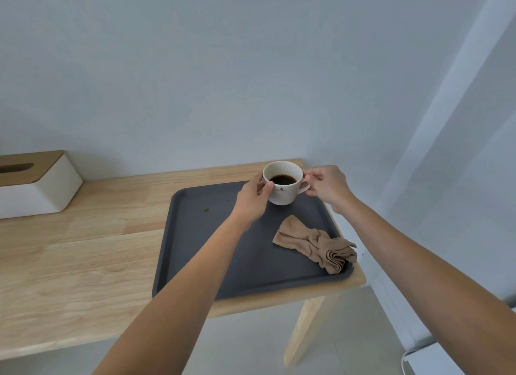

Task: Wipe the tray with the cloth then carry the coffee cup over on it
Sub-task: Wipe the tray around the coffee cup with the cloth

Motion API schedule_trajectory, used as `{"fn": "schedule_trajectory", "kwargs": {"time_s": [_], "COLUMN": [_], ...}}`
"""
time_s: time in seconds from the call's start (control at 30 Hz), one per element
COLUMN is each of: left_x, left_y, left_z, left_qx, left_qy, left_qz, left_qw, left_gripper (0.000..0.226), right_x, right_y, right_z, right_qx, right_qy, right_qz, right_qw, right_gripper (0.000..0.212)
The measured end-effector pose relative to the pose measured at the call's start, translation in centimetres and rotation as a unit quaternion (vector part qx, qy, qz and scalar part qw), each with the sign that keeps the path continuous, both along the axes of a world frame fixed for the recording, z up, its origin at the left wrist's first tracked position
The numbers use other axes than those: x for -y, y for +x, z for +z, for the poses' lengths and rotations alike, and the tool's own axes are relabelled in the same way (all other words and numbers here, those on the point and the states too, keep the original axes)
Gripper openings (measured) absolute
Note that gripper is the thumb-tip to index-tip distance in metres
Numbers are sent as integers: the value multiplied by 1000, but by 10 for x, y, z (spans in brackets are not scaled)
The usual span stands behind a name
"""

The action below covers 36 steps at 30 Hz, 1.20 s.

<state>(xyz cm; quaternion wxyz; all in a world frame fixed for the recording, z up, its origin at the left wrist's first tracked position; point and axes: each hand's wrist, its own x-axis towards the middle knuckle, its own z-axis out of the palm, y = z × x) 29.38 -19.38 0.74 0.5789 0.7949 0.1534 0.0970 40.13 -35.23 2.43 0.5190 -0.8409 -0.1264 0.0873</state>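
A dark grey tray point(195, 235) lies at the right end of the wooden table. A white coffee cup point(284, 192) with dark coffee in it is over the tray's far edge; I cannot tell whether it rests on the tray or hangs just above it. My left hand point(252, 200) wraps the cup's left side, thumb on the rim. My right hand point(326, 185) pinches the handle on the right. A crumpled beige cloth point(315, 243) lies on the tray's near right corner. A small brown spot point(206, 209) marks the tray's left part.
A white tissue box point(36, 190) with a wooden lid stands at the far left of the table point(83, 249). The table's right edge is just beyond the tray, with floor below. A white wall runs behind.
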Motion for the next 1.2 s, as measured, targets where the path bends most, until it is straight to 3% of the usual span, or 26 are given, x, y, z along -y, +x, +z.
{"fn": "schedule_trajectory", "kwargs": {"time_s": [0.27,0.4,0.47,0.57,0.67,0.77,1.03,1.2], "left_x": [14,15,8,-13,-37,-47,-55,-55], "left_y": [34,24,4,-55,-127,-171,-182,-183], "left_z": [-10,-5,2,3,-11,-33,-58,-55], "left_qx": [-19,-53,-73,-84,-149,-209,-204,-201], "left_qy": [-23,-2,50,189,302,308,372,362], "left_qz": [-3,-26,-31,3,115,176,158,150], "left_qw": [1000,998,996,978,934,911,892,898], "left_gripper": [47,65,72,74,76,76,86,87], "right_x": [14,15,20,39,59,59,-2,-87], "right_y": [32,23,5,-43,-84,-96,-82,-74], "right_z": [-14,-10,-2,-1,-23,-42,-68,-62], "right_qx": [-11,4,100,233,200,194,299,310], "right_qy": [-27,-67,-151,-125,-141,-208,-297,-378], "right_qz": [-12,3,6,52,205,267,221,122], "right_qw": [999,998,983,963,948,921,879,864], "right_gripper": [24,31,41,39,44,54,30,26]}}
